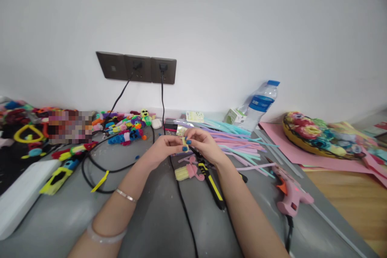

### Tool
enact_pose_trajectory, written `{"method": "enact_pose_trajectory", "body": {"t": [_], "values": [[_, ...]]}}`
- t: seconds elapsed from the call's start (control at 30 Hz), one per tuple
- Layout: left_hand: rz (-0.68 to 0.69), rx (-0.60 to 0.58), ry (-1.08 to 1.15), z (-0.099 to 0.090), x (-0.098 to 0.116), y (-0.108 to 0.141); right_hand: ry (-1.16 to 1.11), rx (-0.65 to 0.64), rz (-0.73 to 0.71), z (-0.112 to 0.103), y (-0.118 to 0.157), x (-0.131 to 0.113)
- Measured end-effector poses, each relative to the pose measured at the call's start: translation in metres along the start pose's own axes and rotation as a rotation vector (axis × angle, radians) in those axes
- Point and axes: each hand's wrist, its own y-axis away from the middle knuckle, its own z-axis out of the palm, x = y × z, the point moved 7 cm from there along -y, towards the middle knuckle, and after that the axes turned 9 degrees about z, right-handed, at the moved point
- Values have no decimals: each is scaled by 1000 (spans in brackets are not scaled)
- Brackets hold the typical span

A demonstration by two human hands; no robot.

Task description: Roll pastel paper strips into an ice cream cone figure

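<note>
Fingertips of my left hand (169,146) and my right hand (202,144) meet over the grey table, both pinching a short piece of pale yellow pipe cleaner (185,144). Just below them lies a small pipe-cleaner figure (187,171), yellow at one end and pink with curled bits at the other. Beside it, partly under my right hand, rest pliers with black and yellow handles (215,185). Behind my right hand spreads a bundle of pastel pipe cleaners (238,145) in pink, purple and turquoise.
A pink glue gun (292,197) with a cord lies at the right. Behind stand a water bottle (261,102) and a small box (236,117). A flower basket (317,137) sits farther right. Colourful pipe-cleaner pieces (127,125), black cables (181,197) and a white case (26,193) occupy the left.
</note>
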Motion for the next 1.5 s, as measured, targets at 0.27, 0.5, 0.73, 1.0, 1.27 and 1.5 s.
{"method": "enact_pose_trajectory", "body": {"t": [0.27,0.5,0.73,1.0,1.27,1.5], "values": [[-40,17,12,-4,1,2,29,-9,-9,-4,1,0],[-46,16,14,-7,2,2,78,18,-45,-4,2,-6],[-36,46,55,-10,1,2,76,43,-41,-5,1,-7],[47,110,-18,-19,3,-1,140,120,-89,-8,0,-11],[61,123,-107,-19,9,0,230,134,-152,-6,1,-17],[64,168,-102,-24,6,-2,179,247,-169,-19,2,-14]]}}
